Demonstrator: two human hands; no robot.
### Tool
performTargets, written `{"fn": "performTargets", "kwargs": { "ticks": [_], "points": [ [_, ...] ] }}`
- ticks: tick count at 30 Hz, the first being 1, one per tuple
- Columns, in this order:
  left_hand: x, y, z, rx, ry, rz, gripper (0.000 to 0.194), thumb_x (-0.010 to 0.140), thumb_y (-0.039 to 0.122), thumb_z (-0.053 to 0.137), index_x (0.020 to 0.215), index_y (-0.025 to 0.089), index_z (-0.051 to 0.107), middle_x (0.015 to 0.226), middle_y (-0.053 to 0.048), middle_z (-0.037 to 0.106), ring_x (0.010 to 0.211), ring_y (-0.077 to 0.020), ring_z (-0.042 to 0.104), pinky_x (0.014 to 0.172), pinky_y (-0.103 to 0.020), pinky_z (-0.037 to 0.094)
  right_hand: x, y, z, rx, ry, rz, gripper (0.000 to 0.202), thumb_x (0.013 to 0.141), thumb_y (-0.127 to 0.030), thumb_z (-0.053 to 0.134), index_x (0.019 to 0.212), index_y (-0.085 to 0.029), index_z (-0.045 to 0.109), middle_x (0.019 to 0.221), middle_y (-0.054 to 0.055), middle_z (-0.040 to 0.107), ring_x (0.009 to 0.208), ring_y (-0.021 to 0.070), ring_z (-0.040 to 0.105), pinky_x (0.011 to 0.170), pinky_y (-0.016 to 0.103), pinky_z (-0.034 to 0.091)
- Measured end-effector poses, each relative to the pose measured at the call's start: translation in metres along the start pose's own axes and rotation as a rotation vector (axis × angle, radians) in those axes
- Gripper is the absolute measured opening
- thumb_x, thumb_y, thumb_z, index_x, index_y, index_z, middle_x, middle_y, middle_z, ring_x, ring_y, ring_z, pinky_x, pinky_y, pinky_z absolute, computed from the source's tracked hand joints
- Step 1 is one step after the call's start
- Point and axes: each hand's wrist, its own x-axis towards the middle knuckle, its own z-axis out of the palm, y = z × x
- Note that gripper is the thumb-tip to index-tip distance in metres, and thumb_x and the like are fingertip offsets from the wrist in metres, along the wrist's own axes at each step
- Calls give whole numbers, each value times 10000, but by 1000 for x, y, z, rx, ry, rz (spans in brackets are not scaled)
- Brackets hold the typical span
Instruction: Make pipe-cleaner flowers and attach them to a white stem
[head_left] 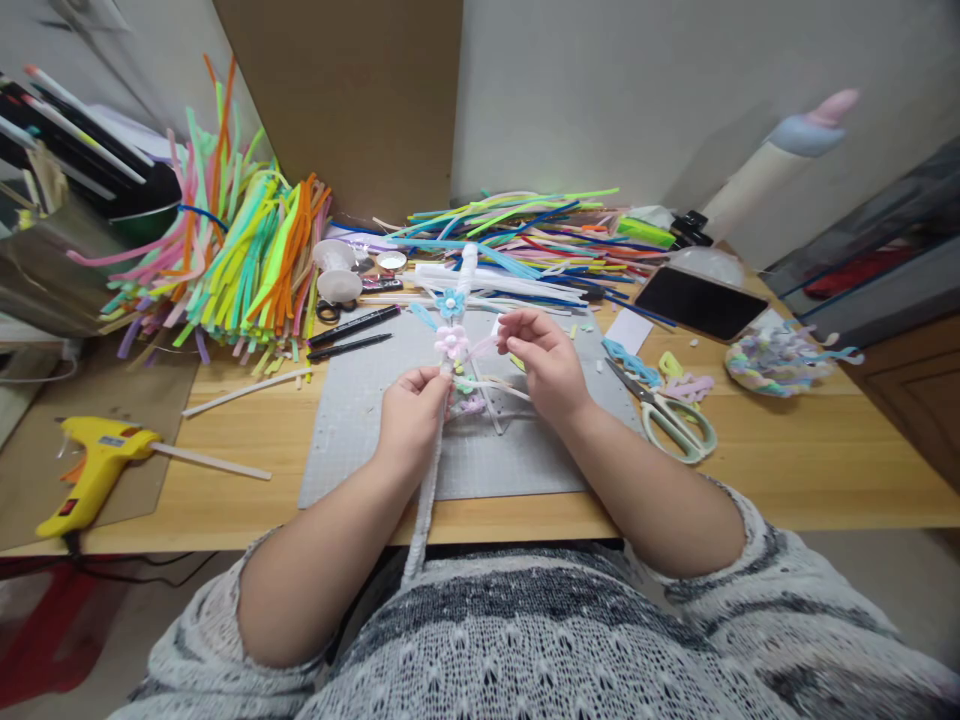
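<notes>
A long white fuzzy stem [426, 500] runs from near my lap up over the grey cutting mat [352, 440]. My left hand [412, 415] is closed around it at mid-length. Above that hand the stem carries a blue flower [451, 303] and a pink flower [451, 343]; a lilac flower [471, 404] and small green bits hang beside it. To the right, my right hand [544, 360] is raised with curled fingers, thumb and fingertips close together by a thin pale strand. What those fingertips hold is too small to make out.
A yellow glue gun [105, 465] lies at the left, near bundled pipe cleaners [255, 250]. Scissors [667, 415], a phone [701, 300] and a pastel woven piece [780, 358] are on the right. Loose pipe cleaners [525, 235] and markers [352, 327] lie behind the mat.
</notes>
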Motion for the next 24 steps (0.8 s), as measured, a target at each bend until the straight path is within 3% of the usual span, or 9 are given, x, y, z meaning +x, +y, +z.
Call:
{"fn": "performTargets", "kwargs": {
  "ticks": [3, 8, 10, 13, 16, 24],
  "points": [
    [0, 1, 0, 3, 7, -5, 161, 622, 254, 671, 639, 143, 555, 499, 39, 516, 418, -53, 416, 422, -180, 328, 3, -4, -5, -76, -73, -51, 251, 706, -248, 653, 955, -241, 615, 851, 4, 583, 818, 150, 533, 802, 300, 423],
    [0, 1, -1, -12, 11, -8, 170, 618, 259, 683, 650, 144, 563, 500, 38, 522, 419, -57, 424, 418, -183, 332, 9, -1, -10, -124, 66, 57, 104, 729, -280, 622, 806, -215, 598, 733, -11, 576, 694, 130, 523, 690, 284, 425],
    [0, 1, -2, -16, 8, 6, 170, 629, 267, 681, 653, 143, 568, 497, 37, 525, 419, -59, 428, 417, -183, 337, 8, 0, -10, -204, -67, 135, 120, 748, -318, 606, 751, -199, 589, 697, -10, 575, 661, 126, 520, 670, 282, 421],
    [1, 1, -3, -18, 12, 18, 171, 635, 268, 679, 656, 137, 571, 494, 36, 529, 417, -58, 432, 418, -180, 345, 0, -1, -7, -333, -362, 172, 183, 767, -344, 604, 845, -179, 611, 777, 8, 615, 680, 128, 533, 664, 275, 419],
    [2, 3, -4, -17, 10, 27, 171, 636, 261, 680, 651, 132, 569, 495, 37, 530, 416, -54, 431, 417, -175, 348, -10, -9, -3, -563, -495, 84, 144, 814, -285, 568, 875, -166, 623, 776, 11, 627, 682, 121, 529, 645, 249, 393],
    [-1, 10, -5, -36, -40, 77, 195, 641, 258, 704, 693, 130, 568, 525, 23, 560, 440, -66, 479, 388, -163, 355, -31, -56, -11, -1124, -426, -245, 175, 900, -265, 488, 888, -169, 634, 820, 36, 678, 716, 127, 575, 622, 239, 361]
  ]
}}
